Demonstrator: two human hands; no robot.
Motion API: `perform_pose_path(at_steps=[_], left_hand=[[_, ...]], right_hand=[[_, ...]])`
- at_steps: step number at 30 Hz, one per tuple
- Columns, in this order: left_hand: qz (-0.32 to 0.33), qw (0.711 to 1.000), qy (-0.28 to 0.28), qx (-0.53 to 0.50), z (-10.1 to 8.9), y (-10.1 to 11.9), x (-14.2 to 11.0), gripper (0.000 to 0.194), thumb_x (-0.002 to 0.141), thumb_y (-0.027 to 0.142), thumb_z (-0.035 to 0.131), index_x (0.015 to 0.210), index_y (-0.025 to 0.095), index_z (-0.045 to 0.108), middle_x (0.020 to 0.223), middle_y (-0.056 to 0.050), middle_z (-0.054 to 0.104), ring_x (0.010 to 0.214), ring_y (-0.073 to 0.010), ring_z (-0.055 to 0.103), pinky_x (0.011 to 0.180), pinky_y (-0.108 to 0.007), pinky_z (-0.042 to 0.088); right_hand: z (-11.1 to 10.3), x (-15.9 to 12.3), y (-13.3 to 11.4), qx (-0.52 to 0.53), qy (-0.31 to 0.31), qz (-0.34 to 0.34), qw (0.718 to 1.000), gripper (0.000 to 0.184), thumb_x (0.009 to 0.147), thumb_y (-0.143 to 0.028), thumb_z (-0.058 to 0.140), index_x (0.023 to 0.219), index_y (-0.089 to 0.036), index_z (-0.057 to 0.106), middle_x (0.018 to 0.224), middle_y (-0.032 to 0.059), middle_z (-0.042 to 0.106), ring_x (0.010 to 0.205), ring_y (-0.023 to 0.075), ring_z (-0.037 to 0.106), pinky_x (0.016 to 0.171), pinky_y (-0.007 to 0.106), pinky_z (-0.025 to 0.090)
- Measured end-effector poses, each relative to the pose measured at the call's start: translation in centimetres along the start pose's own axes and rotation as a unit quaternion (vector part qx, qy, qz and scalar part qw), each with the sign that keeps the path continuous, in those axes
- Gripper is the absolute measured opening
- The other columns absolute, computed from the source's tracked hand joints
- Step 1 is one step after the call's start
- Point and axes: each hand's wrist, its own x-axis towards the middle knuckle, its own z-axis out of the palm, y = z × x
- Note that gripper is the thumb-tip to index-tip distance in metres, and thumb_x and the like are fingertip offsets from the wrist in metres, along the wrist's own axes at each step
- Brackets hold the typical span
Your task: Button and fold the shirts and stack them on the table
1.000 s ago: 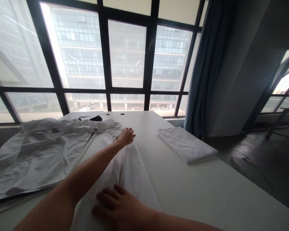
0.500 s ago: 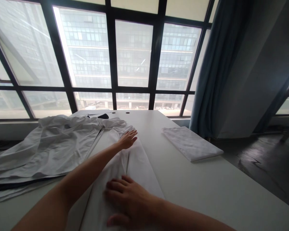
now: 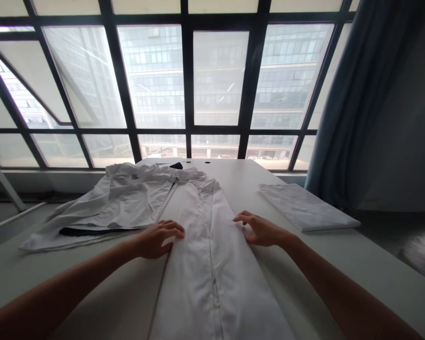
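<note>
The left hand [image 3: 158,239] and right hand [image 3: 260,230] were apart, fingers curled at opposite sides of the white cloth [image 3: 233,288] lying toward the tabletop's [image 3: 239,177] far edge; any pinch was unclear. Even, light pressure seemed best against creases.
</note>
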Motion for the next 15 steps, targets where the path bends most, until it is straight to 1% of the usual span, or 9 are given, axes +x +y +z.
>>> perform_pose_path(at_steps=[2,6,8,9,10,12,13,14,15], left_hand=[[0.022,0.998,-0.036,-0.037,-0.3,1.6,-0.2,0.05,0.075,0.01,0.059,0.124,0.022,0.06,0.134,-0.011,0.058,0.126,-0.0275,0.052,0.108,-0.04,0.04],[0.051,0.988,-0.11,-0.094,-0.7,3.9,-0.7,0.072,0.064,0.013,0.067,0.135,0.025,0.055,0.148,-0.01,0.047,0.139,-0.0353,0.037,0.118,-0.051,0.024],[0.049,0.985,-0.126,-0.11,-1.0,5.0,-1.2,0.077,0.061,0.013,0.067,0.135,0.027,0.056,0.15,-0.008,0.045,0.14,-0.0372,0.037,0.118,-0.056,0.017],[0.049,0.983,-0.124,-0.124,-1.1,5.5,-1.5,0.075,0.061,0.013,0.066,0.134,0.027,0.057,0.149,-0.008,0.046,0.138,-0.0369,0.039,0.118,-0.057,0.015],[0.049,0.982,-0.114,-0.145,-1.3,6.0,-1.8,0.07,0.064,0.014,0.065,0.133,0.027,0.059,0.146,-0.008,0.05,0.136,-0.0359,0.042,0.118,-0.056,0.015],[0.035,0.972,-0.086,-0.216,-1.9,6.9,-2.3,0.053,0.074,0.018,0.062,0.126,0.024,0.064,0.135,-0.008,0.06,0.129,-0.033,0.051,0.117,-0.052,0.024],[0.013,0.961,-0.075,-0.265,-2.3,7.1,-2.5,0.043,0.079,0.023,0.06,0.121,0.022,0.068,0.127,-0.01,0.066,0.122,-0.0319,0.057,0.112,-0.048,0.033],[-0.022,0.944,-0.064,-0.322,-2.6,7.1,-2.5,0.035,0.084,0.028,0.059,0.115,0.018,0.071,0.117,-0.011,0.07,0.111,-0.0308,0.063,0.103,-0.043,0.043],[-0.068,0.921,-0.046,-0.38,-2.8,7.0,-2.5,0.031,0.086,0.035,0.059,0.105,0.015,0.073,0.104,-0.012,0.073,0.098,-0.0291,0.067,0.09,-0.038,0.051]], right_hand=[[0.0,-0.3,-0.9,0.009,-0.031,-0.011,0.999,0.073,0.069,-0.022,0.072,0.14,-0.022,0.055,0.143,0.0135,0.049,0.125,0.0305,0.053,0.107,0.04,0.042],[-0.6,-1.1,-2.9,-0.006,-0.116,0.027,0.993,0.099,0.054,-0.03,0.086,0.146,-0.029,0.049,0.159,0.0128,0.029,0.144,0.0416,0.025,0.117,0.054,0.022],[-1.1,-1.6,-4.3,0.0,-0.143,0.01,0.99,0.098,0.05,-0.033,0.089,0.142,-0.032,0.053,0.162,0.0104,0.024,0.147,0.0438,0.014,0.118,0.059,0.013],[-1.4,-1.8,-5.0,0.014,-0.15,-0.013,0.988,0.092,0.051,-0.034,0.089,0.137,-0.032,0.058,0.161,0.0096,0.026,0.147,0.0435,0.013,0.118,0.059,0.009],[-1.7,-2.0,-5.7,0.037,-0.152,-0.042,0.987,0.081,0.053,-0.035,0.089,0.131,-0.032,0.065,0.158,0.0096,0.033,0.147,0.0423,0.017,0.118,0.058,0.008],[-2.1,-2.3,-6.8,0.113,-0.152,-0.103,0.976,0.053,0.063,-0.037,0.084,0.114,-0.028,0.075,0.142,0.0108,0.055,0.138,0.0378,0.039,0.119,0.054,0.01],[-2.2,-2.3,-7.1,0.163,-0.153,-0.124,0.967,0.041,0.069,-0.039,0.08,0.108,-0.025,0.077,0.13,0.0111,0.064,0.129,0.0344,0.051,0.118,0.052,0.017],[-2.2,-2.1,-7.2,0.218,-0.152,-0.134,0.955,0.034,0.075,-0.042,0.075,0.102,-0.022,0.079,0.116,0.0112,0.07,0.116,0.0309,0.06,0.114,0.05,0.027],[-2.1,-1.9,-7.1,0.273,-0.146,-0.129,0.942,0.035,0.079,-0.047,0.071,0.096,-0.018,0.079,0.103,0.011,0.074,0.102,0.0279,0.066,0.107,0.047,0.038]])
